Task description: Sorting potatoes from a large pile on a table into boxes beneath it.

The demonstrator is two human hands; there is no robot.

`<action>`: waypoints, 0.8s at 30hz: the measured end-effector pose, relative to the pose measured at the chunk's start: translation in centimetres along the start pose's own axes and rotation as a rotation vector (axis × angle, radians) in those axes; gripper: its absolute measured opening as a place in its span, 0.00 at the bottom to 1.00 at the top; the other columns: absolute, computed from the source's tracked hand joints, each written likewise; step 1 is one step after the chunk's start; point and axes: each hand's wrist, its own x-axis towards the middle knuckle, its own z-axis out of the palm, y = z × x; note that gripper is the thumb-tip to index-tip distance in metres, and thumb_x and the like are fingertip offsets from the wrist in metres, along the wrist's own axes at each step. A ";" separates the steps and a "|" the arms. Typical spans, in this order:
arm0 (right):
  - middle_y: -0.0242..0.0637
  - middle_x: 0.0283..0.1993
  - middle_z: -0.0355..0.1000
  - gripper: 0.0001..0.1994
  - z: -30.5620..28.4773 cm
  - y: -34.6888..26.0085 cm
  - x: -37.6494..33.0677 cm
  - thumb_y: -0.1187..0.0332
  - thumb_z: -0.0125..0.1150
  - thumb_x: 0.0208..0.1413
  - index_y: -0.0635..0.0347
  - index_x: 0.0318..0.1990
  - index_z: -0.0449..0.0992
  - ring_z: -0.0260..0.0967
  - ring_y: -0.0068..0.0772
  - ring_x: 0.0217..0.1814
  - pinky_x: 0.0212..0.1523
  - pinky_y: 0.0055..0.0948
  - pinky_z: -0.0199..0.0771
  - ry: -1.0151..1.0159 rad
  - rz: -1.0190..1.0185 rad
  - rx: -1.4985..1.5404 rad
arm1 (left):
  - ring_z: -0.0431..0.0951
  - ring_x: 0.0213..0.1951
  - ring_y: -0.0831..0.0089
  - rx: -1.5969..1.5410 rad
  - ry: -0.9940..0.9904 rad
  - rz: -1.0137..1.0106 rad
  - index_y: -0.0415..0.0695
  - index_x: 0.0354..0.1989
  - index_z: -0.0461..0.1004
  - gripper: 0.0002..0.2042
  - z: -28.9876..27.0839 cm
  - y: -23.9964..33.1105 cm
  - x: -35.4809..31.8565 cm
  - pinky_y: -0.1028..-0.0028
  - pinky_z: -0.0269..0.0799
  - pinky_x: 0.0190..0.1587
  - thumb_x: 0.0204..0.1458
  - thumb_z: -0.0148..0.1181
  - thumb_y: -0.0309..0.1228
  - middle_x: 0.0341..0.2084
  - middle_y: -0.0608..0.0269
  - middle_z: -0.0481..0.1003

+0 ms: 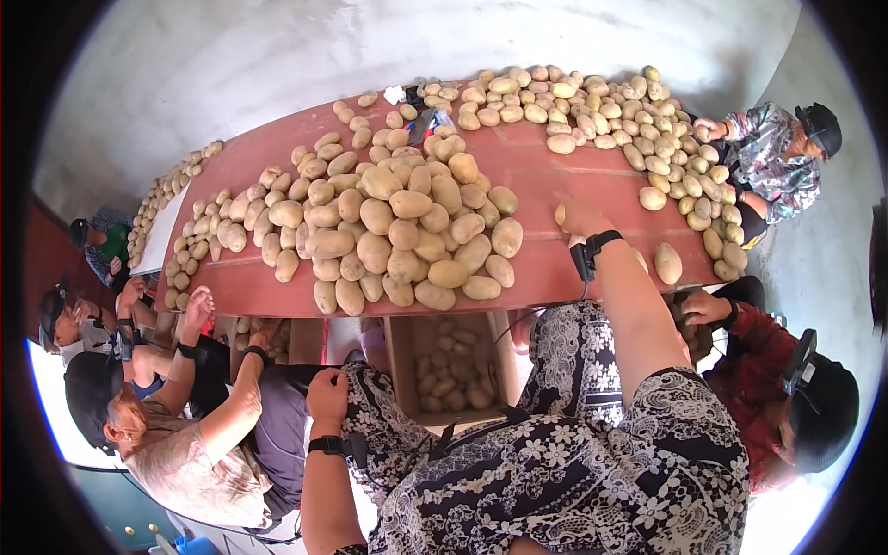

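Right hand [575,215] on red tabletop [555,171], grip closed around a potato [560,215], beside potato pile [398,231], left hand [326,393] fisted, empty, above cardboard box [450,370].

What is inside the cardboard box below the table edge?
The box holds loose potatoes, piled along its bottom. Its near end is hidden behind the person's patterned clothing, so the full contents cannot be seen.

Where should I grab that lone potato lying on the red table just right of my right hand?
Take the lone potato across its narrow middle, coming from above. It lies flat, long axis roughly up-down in view, with bare red table on both sides, so the right hand probably has finger room.
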 end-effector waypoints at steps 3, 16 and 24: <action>0.44 0.65 0.63 0.42 0.5 0.3 -2.0 0.70 0.70 0.43 0.42 0.69 0.58 0.59 0.55 0.68 0.64 0.52 0.64 -0.093 0.090 0.098 | 0.78 0.42 0.53 -0.009 0.004 0.007 0.44 0.35 0.81 0.13 0.2 -0.1 -0.1 0.60 0.73 0.46 0.49 0.57 0.38 0.37 0.52 0.79; 0.49 0.60 0.68 0.39 4.4 -7.5 -7.2 0.65 0.71 0.43 0.51 0.66 0.61 0.68 0.52 0.61 0.57 0.50 0.71 0.232 0.291 0.236 | 0.79 0.40 0.50 0.067 -0.037 0.113 0.43 0.36 0.81 0.14 1.0 1.9 -0.6 0.58 0.73 0.44 0.50 0.56 0.40 0.35 0.48 0.79; 0.42 0.67 0.61 0.39 2.0 -8.1 -9.5 0.67 0.69 0.44 0.50 0.67 0.59 0.58 0.53 0.69 0.60 0.50 0.68 0.059 0.202 0.156 | 0.79 0.39 0.49 0.020 -0.005 0.152 0.44 0.35 0.81 0.13 1.2 1.0 -1.0 0.58 0.73 0.43 0.49 0.56 0.39 0.34 0.48 0.79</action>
